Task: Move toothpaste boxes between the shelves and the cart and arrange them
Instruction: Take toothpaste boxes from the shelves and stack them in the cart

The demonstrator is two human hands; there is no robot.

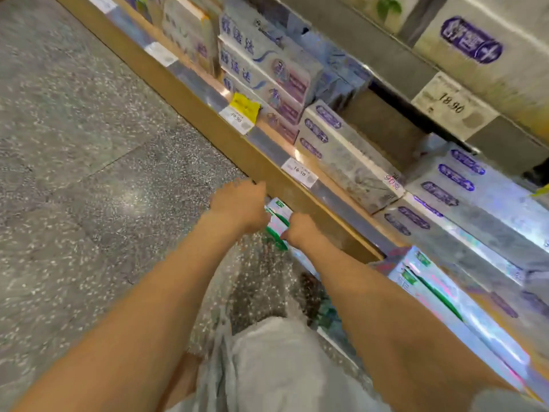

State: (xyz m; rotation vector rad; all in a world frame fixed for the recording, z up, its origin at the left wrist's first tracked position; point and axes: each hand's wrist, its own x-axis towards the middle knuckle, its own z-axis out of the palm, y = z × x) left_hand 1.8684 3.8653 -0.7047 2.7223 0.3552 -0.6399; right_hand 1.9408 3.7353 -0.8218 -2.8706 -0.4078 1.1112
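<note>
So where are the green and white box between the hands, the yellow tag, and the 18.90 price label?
green and white box point(278, 219): head view, on its white face between the hands.
yellow tag point(245, 104): head view, on its middle.
18.90 price label point(452, 103): head view, on the printed digits.

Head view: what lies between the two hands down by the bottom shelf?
In the head view, green-and-white toothpaste boxes sit between the left hand and right hand; both hands touch them.

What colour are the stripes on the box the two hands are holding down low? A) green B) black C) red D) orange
A: the box between the left hand and the right hand is white with green bands.
</note>
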